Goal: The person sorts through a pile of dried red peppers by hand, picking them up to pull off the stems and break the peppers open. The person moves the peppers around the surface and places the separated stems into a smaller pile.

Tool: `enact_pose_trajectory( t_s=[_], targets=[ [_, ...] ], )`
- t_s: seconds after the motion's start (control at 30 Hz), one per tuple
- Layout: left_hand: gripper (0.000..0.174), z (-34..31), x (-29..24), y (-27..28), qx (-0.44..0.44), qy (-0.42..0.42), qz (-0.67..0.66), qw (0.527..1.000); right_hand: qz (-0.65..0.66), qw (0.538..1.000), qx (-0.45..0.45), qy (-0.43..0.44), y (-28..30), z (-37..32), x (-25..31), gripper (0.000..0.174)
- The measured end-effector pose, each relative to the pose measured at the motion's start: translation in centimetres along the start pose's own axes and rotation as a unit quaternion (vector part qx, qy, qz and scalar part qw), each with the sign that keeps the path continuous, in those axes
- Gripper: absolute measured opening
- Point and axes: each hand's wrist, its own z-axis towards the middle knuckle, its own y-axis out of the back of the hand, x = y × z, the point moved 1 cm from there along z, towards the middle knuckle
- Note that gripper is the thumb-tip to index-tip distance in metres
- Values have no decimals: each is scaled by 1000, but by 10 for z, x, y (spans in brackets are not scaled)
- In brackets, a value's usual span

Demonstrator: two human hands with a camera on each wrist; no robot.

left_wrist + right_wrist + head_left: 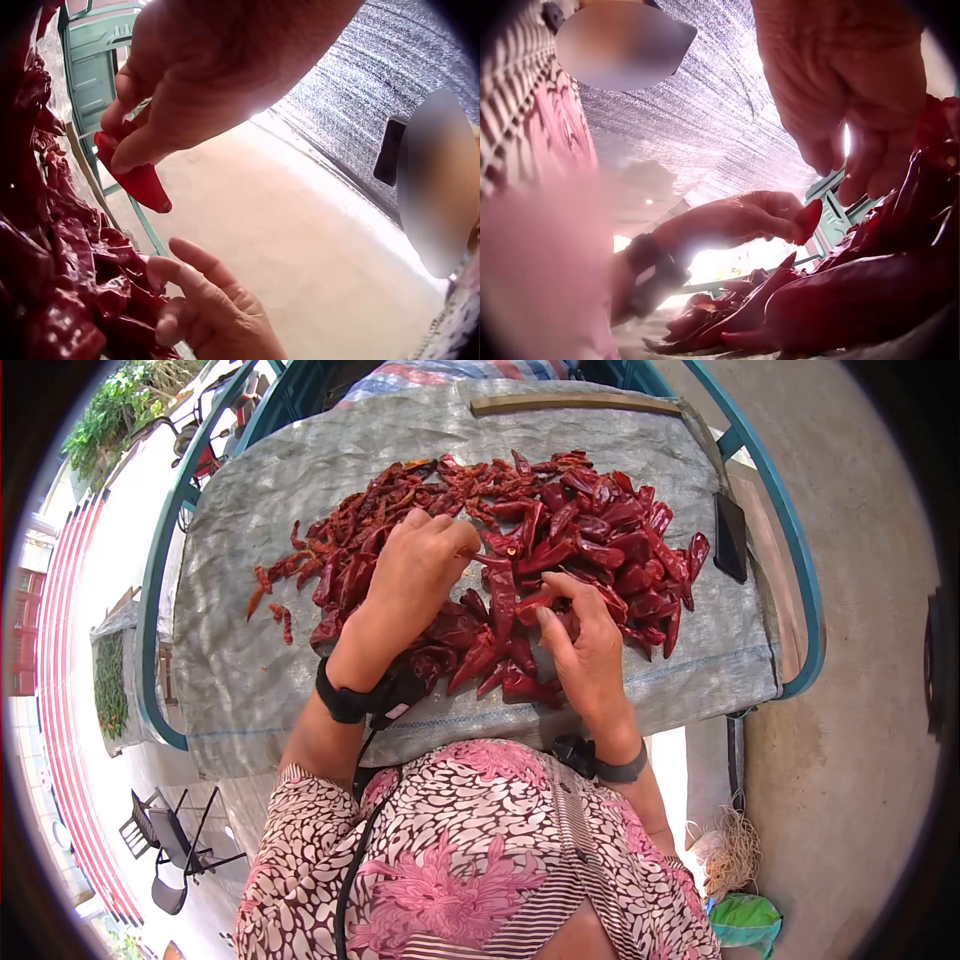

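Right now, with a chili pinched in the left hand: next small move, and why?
Probably bring the right hand up to the chili that the left hand pinches above the pile: its tip hangs free, and the right fingers lie relaxed just below, seemingly holding nothing.

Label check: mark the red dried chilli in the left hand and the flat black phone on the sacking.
red dried chilli (142,184): left wrist view, mid-body.
flat black phone (731,536): head view, centre of face.
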Motion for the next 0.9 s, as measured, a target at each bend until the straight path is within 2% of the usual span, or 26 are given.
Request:
enact_pose_trajectory(
  t_s=[0.17,0.33,0.43,0.53,0.63,0.73,0.83,0.87,0.9],
  targets=[
    [13,-4,-32,12,57,22,-146,987,42,999,1,-17,-5,3,6,31],
    [18,-13,-36,-6,88,10,-255,963,81,996,-19,-8,-5,-2,4,23],
    [22,-17,-29,-11,78,11,-235,969,97,995,-5,-39,-1,-4,5,19],
    [21,-19,-18,-13,60,16,-63,996,85,995,-51,-27,0,-3,2,19],
    [24,-21,-20,-16,46,24,24,998,122,989,-59,-51,-2,2,10,26],
    [40,-20,-31,-26,37,39,33,998,133,985,-93,-49,-7,6,13,33],
    [60,-18,-40,-40,53,88,64,993,122,989,-82,-28,-8,8,11,38],
    [74,-19,-35,-48,79,113,43,990,102,992,-75,-27,-7,7,8,38],
    [74,-20,-33,-51,56,125,31,990,82,994,-69,-26,-6,5,4,39]
  ],
)
